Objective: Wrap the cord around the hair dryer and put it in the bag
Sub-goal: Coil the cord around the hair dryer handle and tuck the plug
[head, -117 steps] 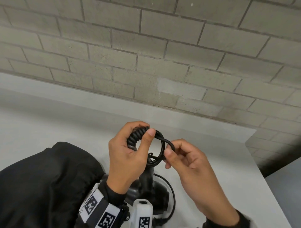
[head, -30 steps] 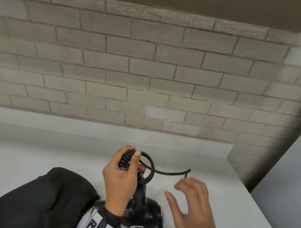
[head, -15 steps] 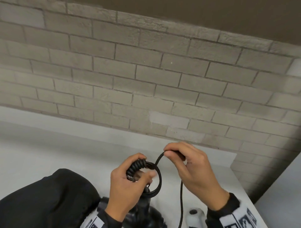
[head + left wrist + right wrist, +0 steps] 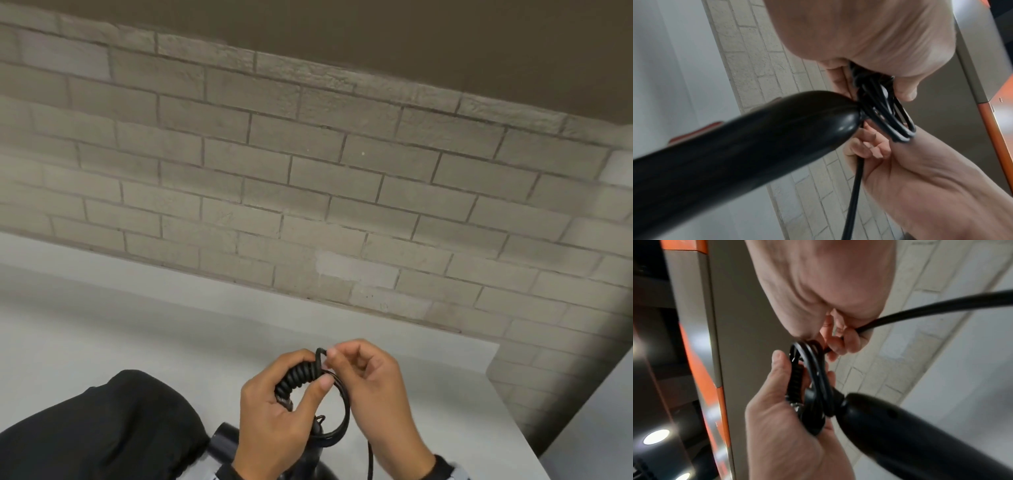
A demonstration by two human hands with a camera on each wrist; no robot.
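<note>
The black hair dryer [image 4: 226, 442] stands on the white table at the bottom of the head view, mostly hidden by my hands; its handle [image 4: 735, 142] [image 4: 900, 426] fills both wrist views. My left hand [image 4: 274, 411] grips the ribbed cord base and the coiled loops of black cord [image 4: 298, 377] [image 4: 885, 116] [image 4: 813, 374] at the handle's end. My right hand [image 4: 373, 387] pinches the cord's free run just right of the coil. The loose cord [image 4: 370, 459] [image 4: 941, 306] hangs down from it. A black bag [image 4: 96, 431] lies at the left.
A grey brick wall [image 4: 308, 171] rises behind the white table [image 4: 102, 325]. The table's right edge [image 4: 524, 431] drops off beside my right forearm. An orange-and-grey shelf frame [image 4: 701, 353] shows in the wrist views.
My right hand let go of the cord, regrasped it above the coil, and has now brought it down against my left hand's loops. The camera tilted up.
</note>
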